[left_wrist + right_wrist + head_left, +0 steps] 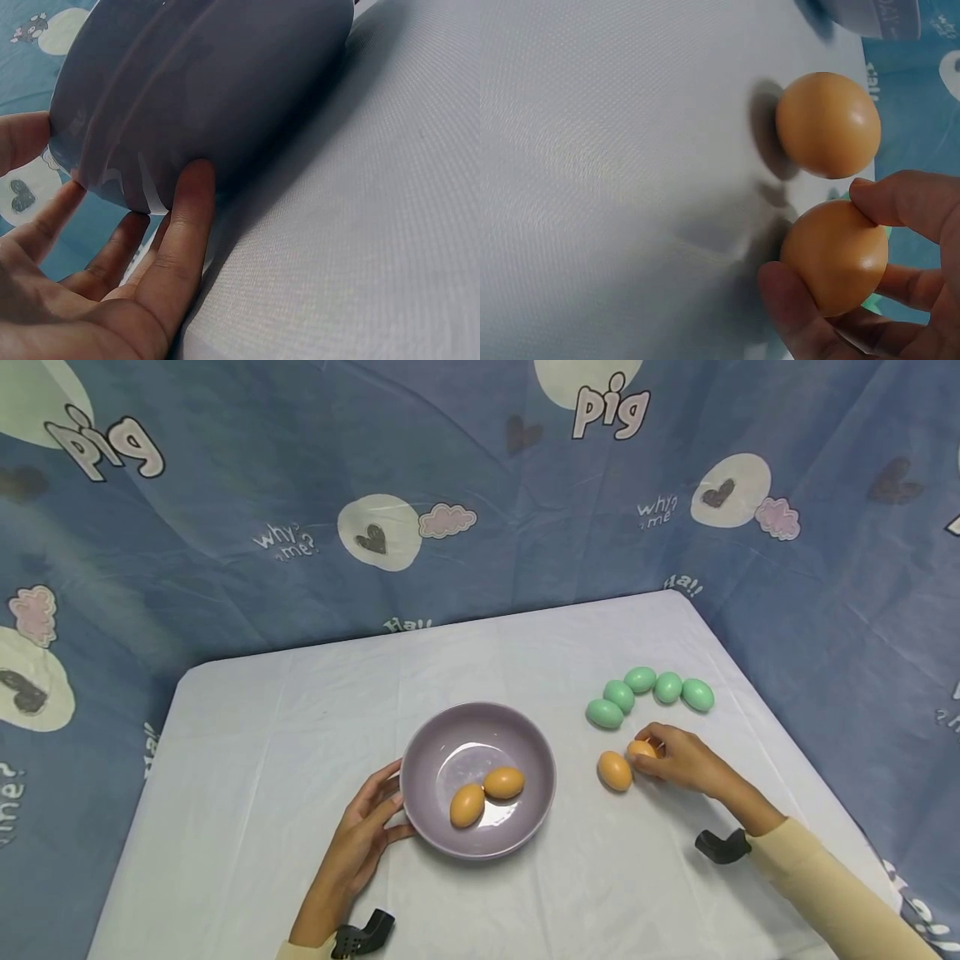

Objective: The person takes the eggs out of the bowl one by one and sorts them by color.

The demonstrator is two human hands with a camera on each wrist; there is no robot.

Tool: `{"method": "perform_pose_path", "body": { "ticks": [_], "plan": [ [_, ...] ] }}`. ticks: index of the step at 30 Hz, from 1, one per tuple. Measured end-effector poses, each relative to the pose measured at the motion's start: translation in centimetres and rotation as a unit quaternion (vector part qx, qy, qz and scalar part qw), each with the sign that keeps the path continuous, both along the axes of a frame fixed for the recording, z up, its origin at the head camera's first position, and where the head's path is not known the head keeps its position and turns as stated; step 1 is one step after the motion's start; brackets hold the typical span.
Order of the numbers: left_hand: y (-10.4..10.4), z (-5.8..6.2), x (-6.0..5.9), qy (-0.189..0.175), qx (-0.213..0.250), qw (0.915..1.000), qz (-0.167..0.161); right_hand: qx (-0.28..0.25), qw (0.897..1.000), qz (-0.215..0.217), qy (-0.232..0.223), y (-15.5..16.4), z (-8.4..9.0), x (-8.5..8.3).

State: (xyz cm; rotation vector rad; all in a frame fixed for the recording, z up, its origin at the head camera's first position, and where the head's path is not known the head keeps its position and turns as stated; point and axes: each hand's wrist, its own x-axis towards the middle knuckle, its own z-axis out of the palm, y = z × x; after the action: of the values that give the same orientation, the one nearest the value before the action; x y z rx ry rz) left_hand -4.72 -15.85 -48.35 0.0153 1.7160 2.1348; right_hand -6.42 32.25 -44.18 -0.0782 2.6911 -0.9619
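On the left of the white cloth-covered table (pixel 247 760), the left hand (pixel 360 839) lies against the near-left side of a round, glossy lilac bowl (pixel 517 752); in the left wrist view its fingers (pixel 184 225) are spread and nearly straight, resting on the bowl's outer wall (pixel 202 82) with the thumb near the rim, not curled round it. Inside the bowl lie two smooth brown eggs, one nearer the front (pixel 467 805) and one just behind and to its right (pixel 503 782), touching each other. To the right of the bowl, apart from it, a third brown egg (pixel 614 771) lies loose on the cloth. Just beside that egg, the right hand (pixel 686 760) pinches a fourth brown egg (pixel 642 748) between thumb and fingertips; the right wrist view shows the thumb (pixel 795 315) under the pinched egg (pixel 832 255) and a fingertip on top of it, with the loose egg (pixel 827 124) close by but not touching. Whether the pinched egg still rests on the cloth cannot be told. Behind the right hand, a curved row of five pale green eggs (pixel 640 679) sits on the table, each touching or nearly touching its neighbour. A blue printed cloth backdrop (pixel 225 510) with hearts and the word "pig" rises behind and beside the table.
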Motion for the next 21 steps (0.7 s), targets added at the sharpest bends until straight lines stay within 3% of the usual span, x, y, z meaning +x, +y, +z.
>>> {"method": "perform_pose_path", "body": {
  "ticks": [21],
  "plan": [
    [0.16, 0.08, -0.07, -0.008, -0.011, 0.9998, 0.011, 0.019, 1.000, 0.011, 0.016, -0.02, -0.01, 0.07]
  ]
}}
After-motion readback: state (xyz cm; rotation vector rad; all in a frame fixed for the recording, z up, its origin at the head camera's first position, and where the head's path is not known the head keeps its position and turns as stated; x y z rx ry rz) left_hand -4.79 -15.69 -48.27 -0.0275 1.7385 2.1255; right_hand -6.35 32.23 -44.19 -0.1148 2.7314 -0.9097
